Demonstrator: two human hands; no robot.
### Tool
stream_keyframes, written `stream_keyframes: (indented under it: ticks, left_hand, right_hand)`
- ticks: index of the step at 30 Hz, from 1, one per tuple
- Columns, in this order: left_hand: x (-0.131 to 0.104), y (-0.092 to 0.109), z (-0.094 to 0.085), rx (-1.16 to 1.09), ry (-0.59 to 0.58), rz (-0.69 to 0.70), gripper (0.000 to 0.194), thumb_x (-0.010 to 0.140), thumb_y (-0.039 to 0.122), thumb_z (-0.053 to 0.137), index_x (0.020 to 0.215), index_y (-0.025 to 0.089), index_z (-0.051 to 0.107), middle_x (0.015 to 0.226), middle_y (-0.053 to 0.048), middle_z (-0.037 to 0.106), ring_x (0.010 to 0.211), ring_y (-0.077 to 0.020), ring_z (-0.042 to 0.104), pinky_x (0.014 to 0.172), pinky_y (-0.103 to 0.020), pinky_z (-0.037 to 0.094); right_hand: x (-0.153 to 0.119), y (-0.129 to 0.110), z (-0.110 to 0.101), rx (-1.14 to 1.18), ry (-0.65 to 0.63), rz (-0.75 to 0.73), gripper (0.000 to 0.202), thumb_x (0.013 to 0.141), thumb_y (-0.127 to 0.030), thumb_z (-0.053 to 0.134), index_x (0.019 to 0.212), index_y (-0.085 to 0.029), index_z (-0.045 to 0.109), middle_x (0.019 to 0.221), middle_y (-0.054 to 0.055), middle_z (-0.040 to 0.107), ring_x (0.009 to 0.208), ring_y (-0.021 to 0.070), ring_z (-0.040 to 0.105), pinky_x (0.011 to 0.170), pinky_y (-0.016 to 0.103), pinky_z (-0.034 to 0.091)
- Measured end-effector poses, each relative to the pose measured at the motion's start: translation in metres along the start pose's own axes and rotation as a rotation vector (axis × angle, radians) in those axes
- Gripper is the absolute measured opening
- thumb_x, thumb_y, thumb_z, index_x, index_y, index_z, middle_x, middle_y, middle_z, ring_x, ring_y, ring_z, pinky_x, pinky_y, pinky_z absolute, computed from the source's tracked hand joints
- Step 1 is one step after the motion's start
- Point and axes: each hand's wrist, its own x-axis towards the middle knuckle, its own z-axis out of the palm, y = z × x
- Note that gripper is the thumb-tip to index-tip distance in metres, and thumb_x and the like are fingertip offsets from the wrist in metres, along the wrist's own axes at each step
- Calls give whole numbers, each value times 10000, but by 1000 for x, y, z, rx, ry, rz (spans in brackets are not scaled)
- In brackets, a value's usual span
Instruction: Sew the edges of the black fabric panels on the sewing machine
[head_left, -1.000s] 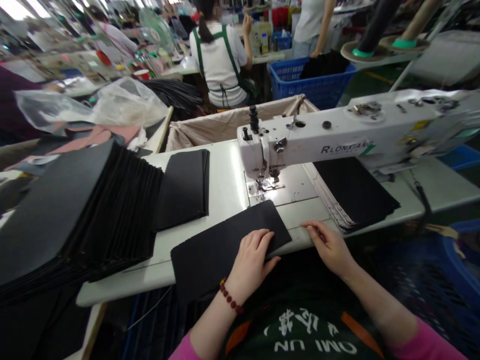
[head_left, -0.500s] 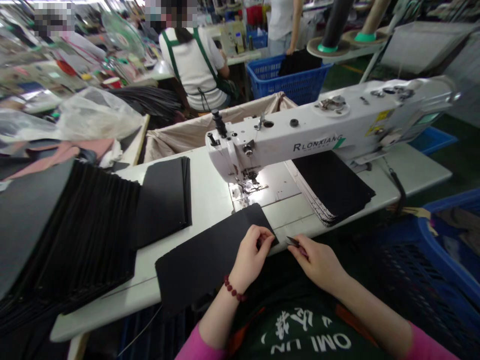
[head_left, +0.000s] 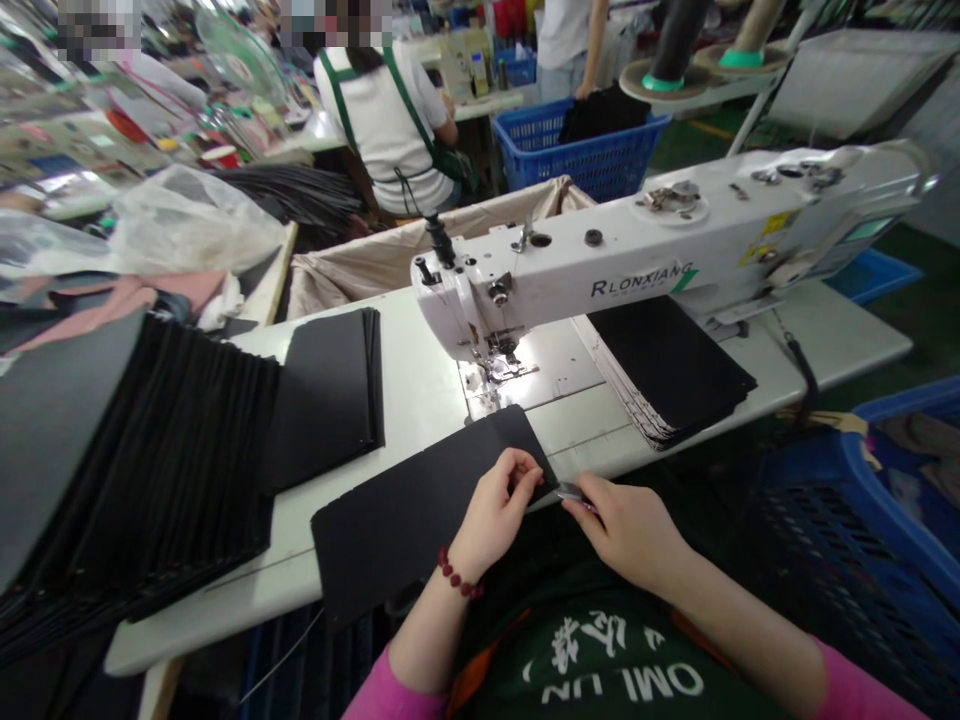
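Observation:
A black panel (head_left: 412,510) lies slantwise on the pale table, its far corner close to the needle area of the white sewing machine (head_left: 570,260). Over the panel's right end is my left hand (head_left: 499,505), thumb and forefinger pinched; what they pinch is too small to name. My right hand (head_left: 630,525) is closed on a small metal blade tool (head_left: 571,491), whose tip is at the panel's right corner.
Black panels are stacked at the left (head_left: 150,460), beside a smaller pile (head_left: 326,390). Another stack (head_left: 667,360) lies under the machine arm. A blue basket (head_left: 862,520) stands at the right. A person (head_left: 390,120) sits beyond the table.
My right hand has moved slightly left, bringing the tool from beside the panel to its right corner. My left hand stays pinched at nearly the same place.

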Motion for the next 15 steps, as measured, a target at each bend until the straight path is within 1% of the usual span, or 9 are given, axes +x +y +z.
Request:
stream_keyframes:
  ticks: [5, 7, 8, 9, 10, 12, 13, 14, 15]
  left_hand:
    - [-3, 2, 4, -12, -16, 59, 167, 981, 306, 437, 900, 190, 526, 839, -7, 584, 755, -142, 547, 705, -253, 433]
    - [-8, 5, -1, -22, 2, 71, 168, 988, 291, 417, 901, 190, 521, 848, -14, 584, 766, -145, 550, 718, -256, 439]
    - [-13, 7, -7, -23, 4, 72, 169, 991, 292, 411, 911, 191, 520, 854, -19, 587, 767, -146, 552, 718, -258, 441]
    - [-19, 9, -16, -15, -16, 72, 172, 993, 295, 408, 922, 192, 526, 864, -25, 594, 770, -148, 556, 718, -261, 443]
    - [-27, 11, -28, 5, -63, 75, 179, 994, 298, 410, 930, 193, 541, 874, -32, 605, 780, -152, 563, 726, -265, 446]
    - [-47, 13, -57, 95, -229, 90, 218, 989, 295, 428, 894, 200, 599, 862, -37, 629, 800, -160, 579, 766, -279, 448]
    - [-58, 12, -72, 159, -317, 107, 258, 984, 293, 440, 832, 204, 629, 829, -33, 633, 805, -164, 584, 801, -290, 445]
    - [-70, 10, -86, 224, -344, 107, 295, 974, 302, 463, 752, 206, 631, 787, -28, 624, 787, -164, 582, 806, -294, 447]
    - [-81, 6, -98, 288, -322, 93, 300, 954, 319, 504, 702, 205, 621, 792, -32, 621, 798, -172, 584, 797, -294, 456]
  right_hand:
    - [10, -3, 6, -127, -13, -32, 247, 993, -358, 384, 849, -220, 529, 729, 27, 664, 597, 169, 603, 508, 293, 218]
    - [13, -1, 7, -143, -11, -33, 255, 997, -349, 377, 841, -224, 535, 715, 19, 664, 591, 168, 607, 505, 294, 232]
    - [13, 2, 7, -134, -6, -29, 259, 999, -353, 373, 843, -224, 535, 710, 14, 661, 593, 170, 611, 506, 293, 248]
    - [13, 5, 5, -117, 4, -19, 263, 1001, -363, 368, 850, -225, 534, 699, 9, 655, 595, 173, 613, 509, 291, 268]
    - [13, 8, 4, -93, 15, -5, 266, 1002, -376, 364, 867, -224, 535, 692, 6, 647, 600, 177, 616, 515, 290, 293]
    - [13, 15, 1, -36, 46, 16, 268, 992, -419, 381, 922, -218, 544, 731, 11, 650, 641, 188, 629, 544, 287, 358]
    - [14, 17, 0, -7, 55, 12, 275, 979, -447, 409, 959, -214, 553, 789, 23, 661, 683, 194, 639, 569, 287, 395]
    - [15, 19, -1, 20, 57, -8, 288, 960, -472, 447, 1005, -211, 562, 871, 38, 671, 736, 201, 648, 600, 288, 429]
    - [17, 19, -1, 39, 49, -41, 311, 938, -485, 488, 1068, -214, 567, 978, 54, 671, 803, 209, 655, 634, 291, 459]
